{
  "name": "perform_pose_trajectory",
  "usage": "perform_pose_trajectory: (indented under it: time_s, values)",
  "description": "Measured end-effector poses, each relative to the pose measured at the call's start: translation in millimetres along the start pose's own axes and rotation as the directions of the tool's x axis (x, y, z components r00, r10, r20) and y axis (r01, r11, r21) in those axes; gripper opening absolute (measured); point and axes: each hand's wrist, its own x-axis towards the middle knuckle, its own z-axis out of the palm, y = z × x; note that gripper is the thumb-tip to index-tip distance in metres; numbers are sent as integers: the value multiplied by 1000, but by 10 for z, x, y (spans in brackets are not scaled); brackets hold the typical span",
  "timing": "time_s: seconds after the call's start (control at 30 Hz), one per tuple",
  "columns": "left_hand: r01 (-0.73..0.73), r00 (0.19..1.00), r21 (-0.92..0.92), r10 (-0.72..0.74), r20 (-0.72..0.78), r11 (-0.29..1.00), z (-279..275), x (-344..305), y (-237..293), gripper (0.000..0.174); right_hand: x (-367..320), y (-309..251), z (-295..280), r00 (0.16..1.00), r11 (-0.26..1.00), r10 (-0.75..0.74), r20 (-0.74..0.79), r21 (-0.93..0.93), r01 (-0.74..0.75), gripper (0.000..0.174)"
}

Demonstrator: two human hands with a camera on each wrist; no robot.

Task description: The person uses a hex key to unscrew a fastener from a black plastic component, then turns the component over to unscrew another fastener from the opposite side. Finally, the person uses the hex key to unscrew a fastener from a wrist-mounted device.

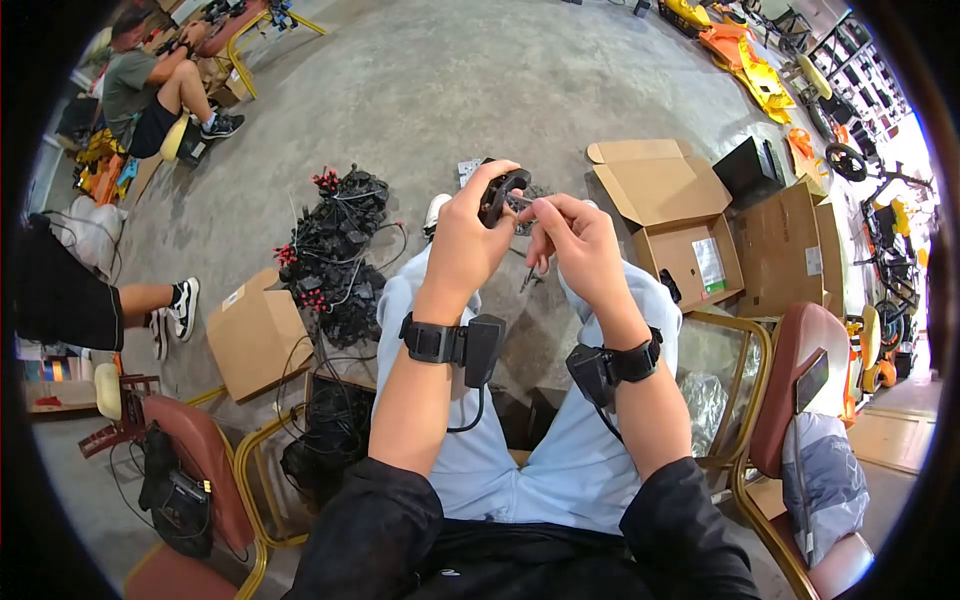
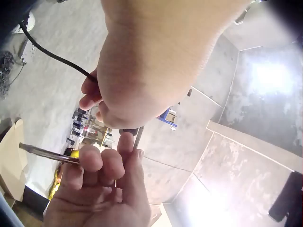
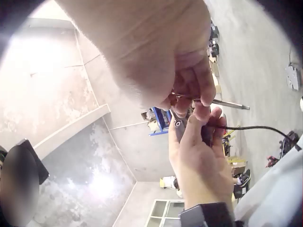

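Observation:
My left hand grips a small black curved device with a dark cable running out of it. A round, lens-like detail shows on the device in the right wrist view. Close beside it, my right hand pinches a thin metal shaft between thumb and forefinger, at the device's edge. A slim metal rod with a narrow end sticks out from under the curled fingers of the same hand. How the shaft meets the device is hidden by fingers.
Left of my legs lies a heap of black cabled parts on the floor. An open cardboard box stands at the right. Chairs flank me. A seated person is at far left, and another person's leg stands nearer.

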Motion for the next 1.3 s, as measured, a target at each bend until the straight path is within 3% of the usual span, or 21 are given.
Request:
perform_pose_trajectory:
  time_s: [0.03, 0.1, 0.23, 0.3, 0.33, 0.4, 0.43, 0.5, 0.53, 0.57, 0.6, 0.7, 1.03, 1.1, 1.13, 1.2, 1.23, 1.3]
  values:
    - [-1, 1000, 0, 1, -2, 1000, -1, 4, 5, 37, 7, 8, -9, 1000, 1000, -2, 1, -1, 2, 21]
    - [55, 998, -83, -55, -6, 995, -3, 5, 9, 37, 19, 42, -18, 994, 979, -97, -44, -182, 88, 21]
    - [21, 1000, -93, -20, 4, 995, 12, 0, -19, 38, 5, 44, 43, 982, 957, -168, -89, -252, 141, 19]
    - [32, 999, -120, -31, 13, 992, 12, -2, -4, 39, 19, 66, 49, 911, 844, -408, -60, -405, 352, 17]
    - [32, 999, -121, -31, 12, 992, 10, -3, -7, 39, 10, 47, 42, 911, 844, -408, -59, -405, 352, 17]
    - [-9, 1000, -52, 10, 2, 999, 8, -3, -19, 39, -18, -16, 25, 871, 685, -491, 3, -617, 388, 17]
    - [-9, 1000, -52, 9, 1, 999, 9, -4, -25, 39, -9, -3, 30, 871, 685, -490, 4, -617, 388, 17]
    - [-7, 1000, -73, 7, 5, 997, 12, 1, -36, 40, 16, 35, 44, 788, 604, -616, 17, -631, 486, 17]
    - [-7, 1000, -72, 8, 4, 997, 9, 2, -33, 40, 18, 34, 38, 788, 604, -616, 18, -631, 487, 17]
    - [6, 1000, -66, -5, 11, 998, 8, -2, -25, 40, 14, 33, 25, 937, 882, -344, -55, -363, 302, 18]
    - [19, 1000, -60, -18, 18, 998, 7, -4, -17, 40, 9, 16, 25, 999, 998, -32, -27, -54, 31, 20]
    - [76, 997, -88, -76, 7, 993, 6, 1, -2, 39, -33, -92, 26, 999, 998, 27, -47, -55, -29, 22]
    - [19, 1000, -111, -18, 6, 994, -3, -1, -1, 42, -4, 28, 57, 933, 893, -350, -77, -330, 308, 17]
    - [16, 1000, -105, -16, 3, 994, 1, 2, -18, 43, -17, -25, 52, 892, 755, -452, -25, -543, 367, 16]
    - [17, 1000, -107, -17, 1, 994, 1, 0, -20, 43, -12, -12, 57, 892, 754, -451, -23, -545, 367, 16]
    - [23, 1000, -75, -23, 3, 997, -6, 2, -19, 43, 7, 16, 71, 788, 604, -616, 8, -636, 479, 16]
    - [23, 1000, -74, -23, 2, 997, -7, -1, -20, 43, -3, 10, 76, 788, 605, -616, 9, -636, 480, 16]
    - [41, 999, -138, -41, 3, 990, -2, 1, -25, 43, -28, -30, 87, 876, 732, -483, -23, -560, 388, 15]
